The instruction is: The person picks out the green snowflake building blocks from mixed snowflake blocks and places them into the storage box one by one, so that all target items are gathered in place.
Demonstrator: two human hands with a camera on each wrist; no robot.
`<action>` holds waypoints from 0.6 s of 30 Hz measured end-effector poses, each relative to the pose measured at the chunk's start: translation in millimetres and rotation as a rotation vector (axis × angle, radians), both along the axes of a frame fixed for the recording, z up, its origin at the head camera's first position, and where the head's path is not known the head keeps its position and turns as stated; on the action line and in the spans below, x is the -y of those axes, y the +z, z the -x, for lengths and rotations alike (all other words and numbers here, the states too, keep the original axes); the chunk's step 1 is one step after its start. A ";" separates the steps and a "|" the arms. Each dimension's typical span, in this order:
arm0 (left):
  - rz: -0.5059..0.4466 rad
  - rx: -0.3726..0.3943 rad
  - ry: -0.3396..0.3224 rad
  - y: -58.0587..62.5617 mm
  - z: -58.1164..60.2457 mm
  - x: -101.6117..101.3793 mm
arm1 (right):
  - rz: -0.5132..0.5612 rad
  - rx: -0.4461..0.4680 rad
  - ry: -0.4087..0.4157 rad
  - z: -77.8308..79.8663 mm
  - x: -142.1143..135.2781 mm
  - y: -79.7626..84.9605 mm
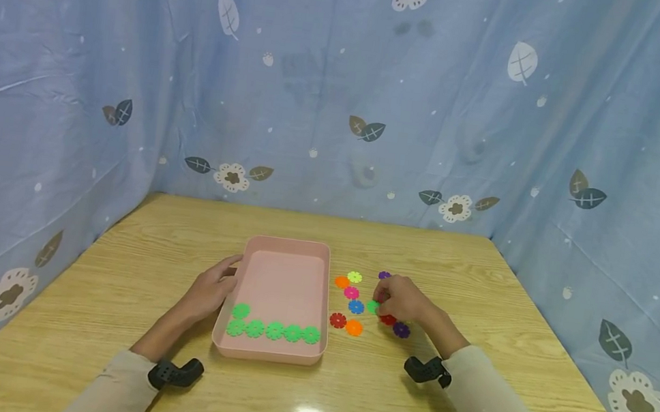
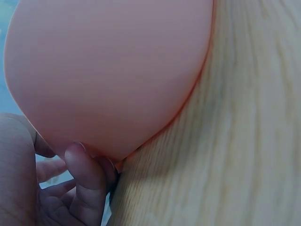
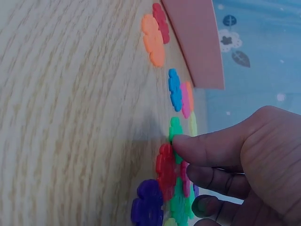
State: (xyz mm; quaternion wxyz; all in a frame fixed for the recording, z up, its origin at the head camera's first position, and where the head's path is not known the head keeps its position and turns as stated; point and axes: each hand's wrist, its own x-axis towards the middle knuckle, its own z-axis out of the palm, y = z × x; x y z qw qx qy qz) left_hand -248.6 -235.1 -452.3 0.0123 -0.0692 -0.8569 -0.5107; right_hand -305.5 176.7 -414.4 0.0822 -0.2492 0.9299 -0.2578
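My left hand [image 1: 211, 293] grips the left wall of a shallow pink tray [image 1: 291, 246], its thumb [image 2: 82, 167] against the outer side. Inside the tray, several green snowflake discs lie in a row along the near edge, with another green disc [image 1: 241, 310] above the row's left end. To the right of the tray, my right hand [image 1: 404, 299] pinches a green snowflake disc [image 3: 175, 126] with the thumb at its edge. Right beside that disc are a red disc [image 3: 165, 170] and a purple disc [image 3: 147, 203]. Other discs are partly hidden under the fingers.
Between tray and right hand lie a blue disc [image 1: 356, 307], a pink disc [image 1: 351, 292], a yellow-green disc [image 1: 355, 277], two orange discs and a dark red disc [image 1: 338, 320]. A blue patterned curtain [image 1: 319, 95] encloses the wooden table [image 1: 192, 223] at the back and sides.
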 end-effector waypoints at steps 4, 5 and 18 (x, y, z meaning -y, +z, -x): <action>0.003 0.001 0.000 0.7 -0.7 -0.2 | -0.008 0.010 -0.017 -1.4 1.9 2.1; 0.003 0.003 -0.002 1.2 -0.8 -0.2 | -0.012 0.012 -0.024 -1.7 2.1 2.5; 0.014 0.016 0.009 1.2 -0.2 -0.4 | -0.036 0.028 -0.039 -4.4 5.6 2.2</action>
